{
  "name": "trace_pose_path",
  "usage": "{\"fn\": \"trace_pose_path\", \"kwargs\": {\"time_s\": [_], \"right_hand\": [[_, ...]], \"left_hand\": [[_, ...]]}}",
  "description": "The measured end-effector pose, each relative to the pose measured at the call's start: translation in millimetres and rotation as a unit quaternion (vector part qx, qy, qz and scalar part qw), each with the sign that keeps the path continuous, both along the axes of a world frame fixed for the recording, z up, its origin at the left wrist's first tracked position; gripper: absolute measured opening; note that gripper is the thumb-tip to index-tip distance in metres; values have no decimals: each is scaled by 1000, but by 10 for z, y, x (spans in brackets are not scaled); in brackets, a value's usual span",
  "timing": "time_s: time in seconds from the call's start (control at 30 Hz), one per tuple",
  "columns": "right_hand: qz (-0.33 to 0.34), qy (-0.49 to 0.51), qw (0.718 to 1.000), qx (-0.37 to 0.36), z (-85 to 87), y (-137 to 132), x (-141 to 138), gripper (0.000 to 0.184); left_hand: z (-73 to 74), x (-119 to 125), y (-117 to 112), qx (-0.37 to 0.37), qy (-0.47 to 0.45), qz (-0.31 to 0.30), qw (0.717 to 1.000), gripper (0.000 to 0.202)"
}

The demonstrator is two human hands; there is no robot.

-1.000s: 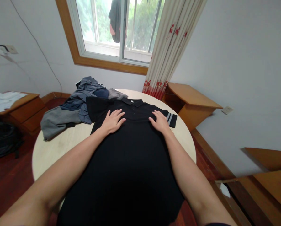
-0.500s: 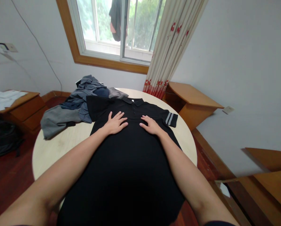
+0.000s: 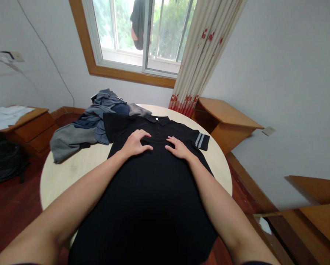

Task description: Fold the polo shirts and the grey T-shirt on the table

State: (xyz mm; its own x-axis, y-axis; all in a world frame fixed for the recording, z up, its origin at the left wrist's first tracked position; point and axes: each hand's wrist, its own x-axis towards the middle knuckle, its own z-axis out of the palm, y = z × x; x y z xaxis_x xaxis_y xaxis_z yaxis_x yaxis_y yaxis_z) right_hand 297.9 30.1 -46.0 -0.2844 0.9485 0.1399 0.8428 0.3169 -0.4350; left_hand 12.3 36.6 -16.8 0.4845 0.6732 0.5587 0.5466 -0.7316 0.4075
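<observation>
A black polo shirt (image 3: 156, 176) lies spread over the round table, its collar at the far side and its body running toward me. Grey stripes ring the cuff of the sleeve on the right. Over the left part of the chest is my left hand (image 3: 136, 143), open, with fingers curved and the thumb apart from them. My right hand (image 3: 178, 148) rests on the right part of the chest, open, palm down. Neither hand grips the cloth. The shirt's lower part fades into dark shadow close to me.
A heap of grey and blue clothes (image 3: 98, 114) lies at the back left of the pale round table (image 3: 62, 176). Wooden furniture (image 3: 225, 114) stands behind it on the right, below a curtain (image 3: 200, 66). A black backpack (image 3: 4, 158) and a drawer cabinet (image 3: 35, 129) are at the left.
My left hand has gone from lying flat with spread fingers to a curved shape, raised at the knuckles. My right hand stays in nearly the same place. The camera view has shifted slightly.
</observation>
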Motion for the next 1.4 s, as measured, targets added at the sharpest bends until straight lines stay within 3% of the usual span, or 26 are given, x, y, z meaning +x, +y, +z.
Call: {"fn": "trace_pose_path", "kwargs": {"time_s": [0.17,0.43,0.6,0.8,0.97,1.4], "right_hand": [[3,0,1000,0,0,1,7,53],[3,4,1000,5,-21,22,9,54],[0,-5,1000,4,15,-3,-3,53],[60,-12,995,82,127,-105,-147,48],[88,-28,995,34,106,-123,-261,48],[61,-24,998,5,87,-105,-233,50]], "left_hand": [[32,-22,-68,52,-66,13,996,45],[27,-31,-121,98,-126,36,986,44],[42,-3,-115,69,-38,-6,997,39],[-46,37,-17,-15,89,-33,995,47],[-159,37,49,-64,164,-28,984,56],[-148,50,39,-106,223,-16,969,57]]}}
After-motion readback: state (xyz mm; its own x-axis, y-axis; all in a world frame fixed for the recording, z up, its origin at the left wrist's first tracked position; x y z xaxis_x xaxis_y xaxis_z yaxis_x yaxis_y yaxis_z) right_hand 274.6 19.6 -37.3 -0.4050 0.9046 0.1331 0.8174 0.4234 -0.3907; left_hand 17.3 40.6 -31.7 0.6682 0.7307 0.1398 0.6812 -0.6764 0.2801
